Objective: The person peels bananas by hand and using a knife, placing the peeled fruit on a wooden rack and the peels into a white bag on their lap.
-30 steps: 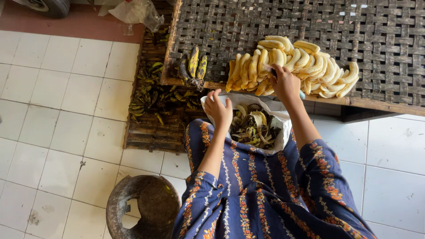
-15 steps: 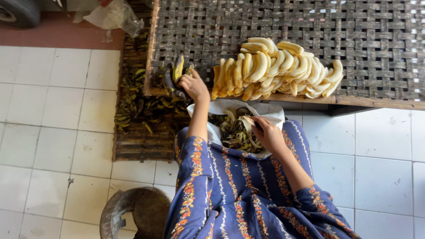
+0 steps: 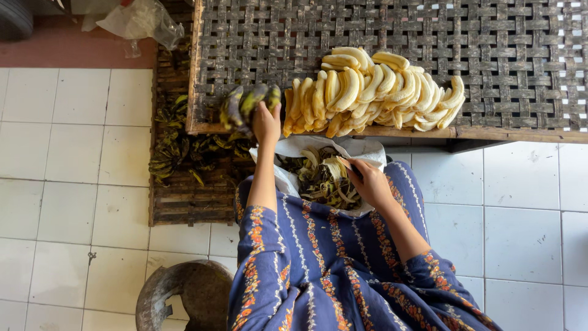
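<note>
My left hand (image 3: 266,122) is raised at the front edge of a woven bamboo tray (image 3: 490,49) and grips a small bunch of dark green unpeeled bananas (image 3: 245,104). A pile of pale yellow peeled bananas (image 3: 367,92) lies on the tray just right of that hand. My right hand (image 3: 367,181) is lower, over a white bag of banana peels (image 3: 321,175) in my lap, and holds a small knife. My arms are in blue patterned sleeves.
A slatted wooden crate (image 3: 184,202) with several dark unpeeled bananas (image 3: 168,153) lies on the white tiled floor at left. A round worn stool or pot (image 3: 184,294) stands at the bottom. A crumpled clear plastic bag (image 3: 138,21) lies at the top left.
My left hand has moved up to the tray edge and taken hold of the unpeeled bananas. My right hand has dropped from the peeled pile down to the peel bag.
</note>
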